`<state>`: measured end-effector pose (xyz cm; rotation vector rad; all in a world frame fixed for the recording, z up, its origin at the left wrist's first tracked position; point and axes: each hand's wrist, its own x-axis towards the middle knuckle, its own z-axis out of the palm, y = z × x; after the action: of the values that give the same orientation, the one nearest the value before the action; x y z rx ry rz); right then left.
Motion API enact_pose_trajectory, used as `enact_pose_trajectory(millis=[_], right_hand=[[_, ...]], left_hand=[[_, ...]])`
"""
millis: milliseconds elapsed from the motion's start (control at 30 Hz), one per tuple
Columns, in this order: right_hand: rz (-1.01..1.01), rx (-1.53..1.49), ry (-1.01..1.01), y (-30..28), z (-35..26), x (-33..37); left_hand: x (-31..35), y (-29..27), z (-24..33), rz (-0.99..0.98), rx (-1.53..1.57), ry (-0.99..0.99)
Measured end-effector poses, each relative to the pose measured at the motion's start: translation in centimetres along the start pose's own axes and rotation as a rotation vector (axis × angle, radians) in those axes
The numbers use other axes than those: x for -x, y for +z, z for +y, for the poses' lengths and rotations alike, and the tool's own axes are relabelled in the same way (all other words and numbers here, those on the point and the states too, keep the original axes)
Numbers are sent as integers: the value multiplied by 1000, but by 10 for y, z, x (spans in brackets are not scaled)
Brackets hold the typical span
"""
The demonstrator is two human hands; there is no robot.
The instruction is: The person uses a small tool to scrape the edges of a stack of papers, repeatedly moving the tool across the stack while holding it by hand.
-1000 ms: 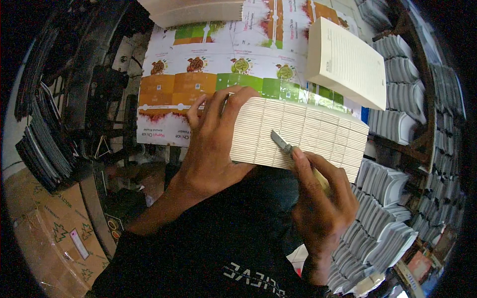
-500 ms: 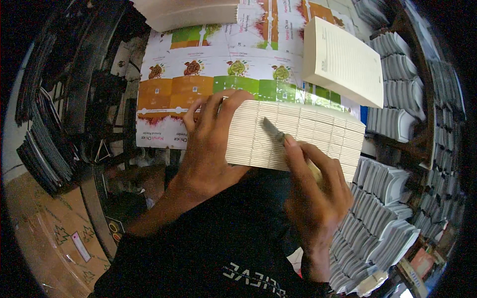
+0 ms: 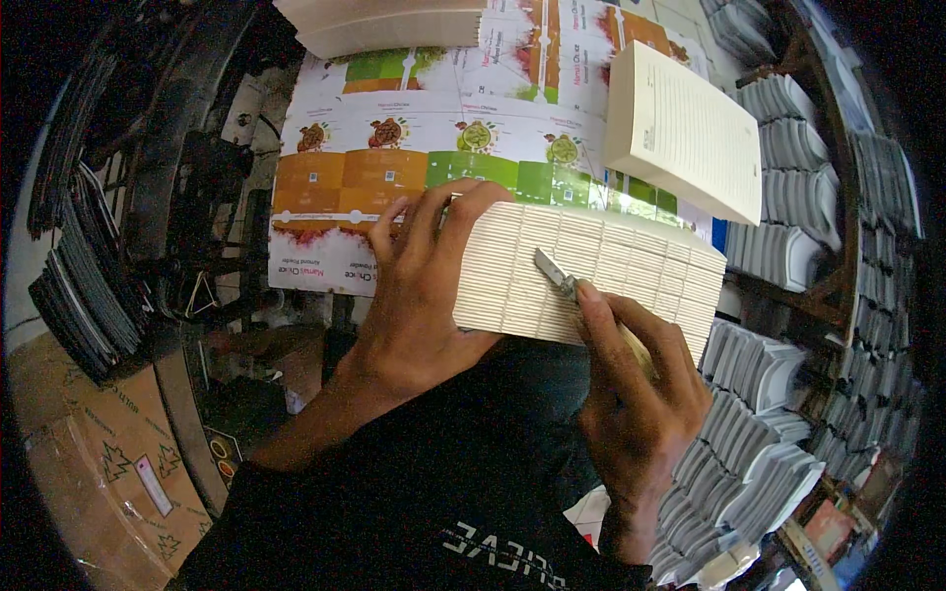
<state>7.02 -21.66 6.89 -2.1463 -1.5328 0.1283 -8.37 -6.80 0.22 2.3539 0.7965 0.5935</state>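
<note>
Your right fingers (image 3: 652, 335) are together, thumb and forefinger clamped near the knife's metal end, the rest curled round its pale handle. That right hand (image 3: 645, 404) lies at five o'clock from the block (image 3: 626, 261), which sits just off the middle of your view toward three o'clock, ridged face up. The knife (image 3: 554, 271) points its blade between ten and eleven; whether it touches the ridges, you can't tell from here. To work well, hold the blade low, press lightly and evenly along the cross grooves, and let the wrist lead, so the tip is unlikely to skid toward your other hand at nine o'clock. That left hand (image 3: 409, 295) has its thumb well apart from its fingers, gripping the block's end across both long edges; a firm squeeze there should stop the layers shifting. A lined pad (image 3: 690, 138) lies at one o'clock from the block, on printed sheets (image 3: 389, 172).
</note>
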Motion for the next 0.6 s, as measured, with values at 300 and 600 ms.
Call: enact_pose_trajectory(millis=[300, 600], right_hand=[[111, 109, -149, 13, 4, 5], [38, -33, 66, 3, -2, -7]], left_hand=[[-2, 0, 4, 1, -26, -7], [0, 1, 2, 4, -40, -22]])
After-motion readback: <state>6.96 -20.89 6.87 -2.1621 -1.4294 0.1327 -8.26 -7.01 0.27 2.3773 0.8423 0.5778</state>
